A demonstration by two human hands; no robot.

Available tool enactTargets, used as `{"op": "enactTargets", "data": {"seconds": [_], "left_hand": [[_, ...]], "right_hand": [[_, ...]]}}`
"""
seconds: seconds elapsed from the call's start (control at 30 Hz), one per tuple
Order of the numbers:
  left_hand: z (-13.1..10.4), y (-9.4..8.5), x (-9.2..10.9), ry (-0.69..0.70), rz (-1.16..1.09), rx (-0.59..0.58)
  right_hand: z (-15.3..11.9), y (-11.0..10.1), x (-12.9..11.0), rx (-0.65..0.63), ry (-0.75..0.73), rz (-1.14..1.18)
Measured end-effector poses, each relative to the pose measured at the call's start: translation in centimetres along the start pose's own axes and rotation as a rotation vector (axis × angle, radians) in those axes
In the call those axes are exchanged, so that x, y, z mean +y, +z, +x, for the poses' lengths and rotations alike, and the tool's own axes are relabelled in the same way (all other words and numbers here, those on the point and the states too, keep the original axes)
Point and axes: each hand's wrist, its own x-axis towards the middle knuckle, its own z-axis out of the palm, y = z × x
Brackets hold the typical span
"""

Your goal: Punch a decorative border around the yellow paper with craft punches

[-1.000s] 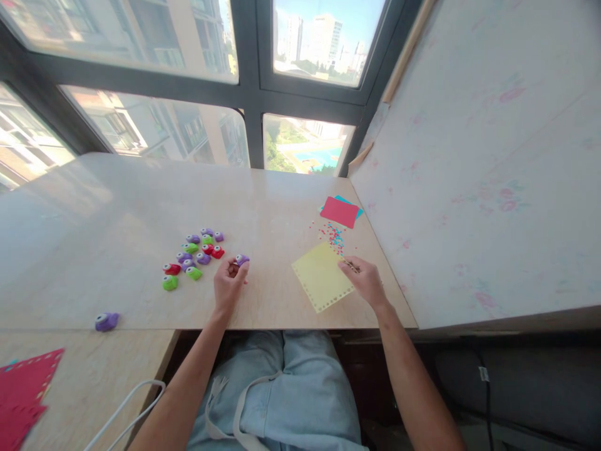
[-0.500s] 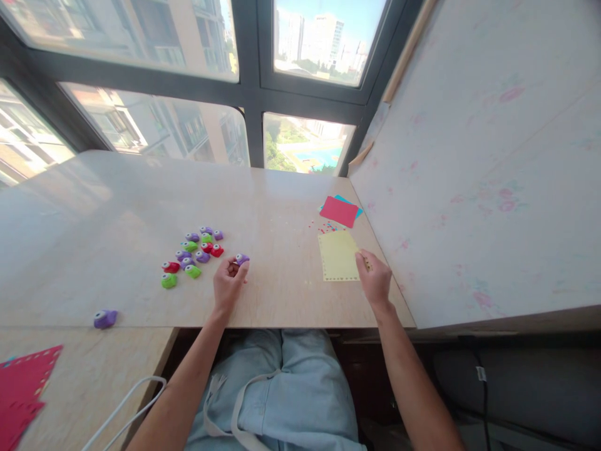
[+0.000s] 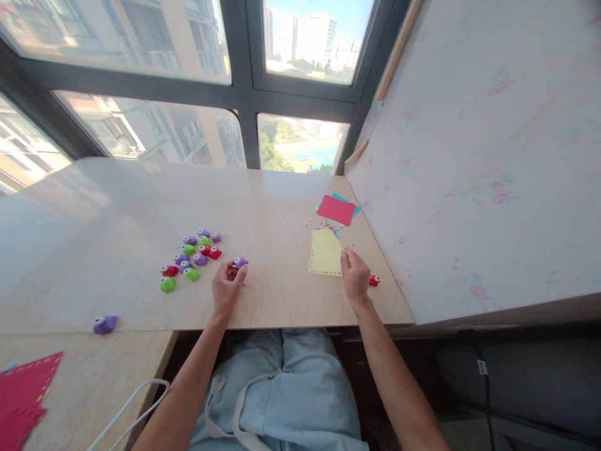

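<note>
My left hand (image 3: 228, 282) is closed around a small purple craft punch (image 3: 241, 263), held just above the table near the front. To the right, my right hand (image 3: 355, 275) pinches the right edge of a yellow sheet of paper (image 3: 325, 254), whose visible edges carry a row of small punched holes. The sheet's right side lifts a little toward my fingers. Partly hidden behind my right hand lies a red craft punch (image 3: 374, 280). Left of my left hand, several purple, green and red craft punches (image 3: 190, 274) form a loose group.
Beyond the yellow sheet lie punched-out paper bits (image 3: 333, 230) and a red card (image 3: 337, 210) over a blue one. A lone purple punch (image 3: 104, 324) sits near the left front edge. Hole-edged red paper (image 3: 32, 382) and a white cable (image 3: 136, 407) are lower left. A wall (image 3: 469, 188) borders the right.
My right hand has moved left, bringing the yellow sheet with it. The red punch behind it and more blue paper bits are now visible. My left hand keeps its hold on the purple punch.
</note>
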Motion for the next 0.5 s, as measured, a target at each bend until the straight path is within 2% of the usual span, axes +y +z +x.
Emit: {"op": "enactTargets", "data": {"seconds": [0.13,0.37,0.43,0.5], "left_hand": [[-0.2,0.0,-0.2,-0.001,0.008,0.001],[-0.2,0.1,0.2,-0.008,0.024,0.018],[-0.3,0.2,0.4,-0.010,0.025,0.031],[-0.6,0.4,0.7,-0.005,0.006,0.058]], "right_hand": [[1.1,-0.6,0.2,0.131,0.047,-0.031],[2.7,-3.1,0.3,0.322,0.179,-0.025],[2.3,-3.8,-0.2,0.313,0.253,0.053],[1.3,-4.1,-0.9,0.229,0.331,0.167]]}}
